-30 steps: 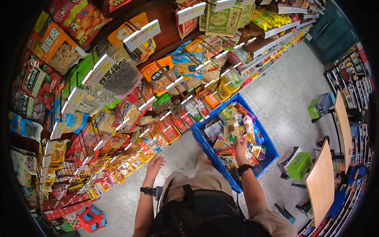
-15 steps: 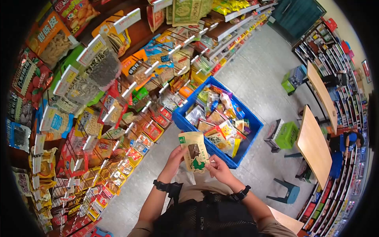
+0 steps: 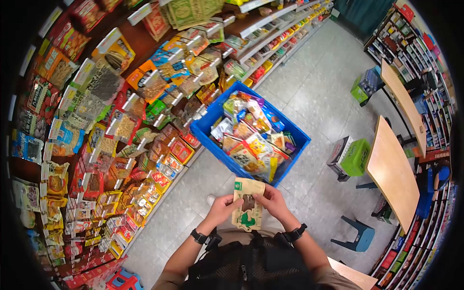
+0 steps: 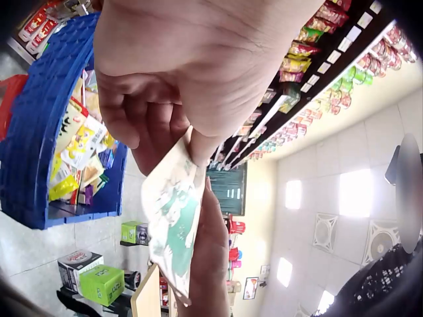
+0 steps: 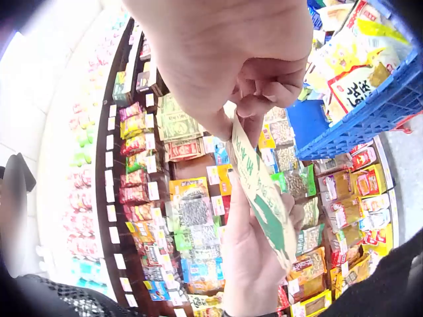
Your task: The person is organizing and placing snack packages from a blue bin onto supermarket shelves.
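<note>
Your right hand [image 5: 225, 53] pinched the upper end of a tan packet [image 5: 264, 191] with green print, which hung tilted. Your left hand [image 5: 248, 264] gripped it from lower down, between thumb and fingers. To the right you had a blue crate [image 5: 357, 122] holding snack bags [image 5: 353, 82], one yellow and white. Behind your hands, rows of hanging packets [image 5: 198, 251] stood beside white price tags [image 5: 114, 234].
</note>
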A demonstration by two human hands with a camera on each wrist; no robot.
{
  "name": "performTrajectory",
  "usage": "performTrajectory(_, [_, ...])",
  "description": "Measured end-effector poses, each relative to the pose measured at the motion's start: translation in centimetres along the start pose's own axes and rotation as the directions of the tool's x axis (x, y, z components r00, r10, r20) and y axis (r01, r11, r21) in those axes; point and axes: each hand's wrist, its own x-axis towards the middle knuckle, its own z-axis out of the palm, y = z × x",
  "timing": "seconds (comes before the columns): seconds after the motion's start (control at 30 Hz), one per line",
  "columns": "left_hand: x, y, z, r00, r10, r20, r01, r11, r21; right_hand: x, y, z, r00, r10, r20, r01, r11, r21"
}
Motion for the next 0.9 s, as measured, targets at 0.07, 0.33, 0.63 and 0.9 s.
performTrajectory(0.07, [2.4,0.1,6.0,1.0,-0.006,-0.013,0.006,1.0,0.013,-2.6,0.3,-6.2,0.992,-0.008,-0.125,0.014,0.999,0.048])
performTrajectory(0.33, [9.9,4.6,28.2,0.973,-0.007,-0.229,-0.047,0.973,-0.228,-10.7,-5.0,-25.7,0.945,-0.044,-0.324,0.196,0.87,0.453])
performTrajectory(0.63, [19.3,10.5,35.2,0.968,0.142,-0.208,-0.15,0.988,-0.024,-11.8,-11.6,-38.2,0.952,-0.071,-0.297,0.152,0.954,0.257])
performTrajectory(0.9, [34.5,18.2,40.8,0.938,0.198,-0.283,-0.257,0.948,-0.19,-2.4,-21.1,-48.5,0.964,-0.114,-0.239,0.147,0.981,0.126])
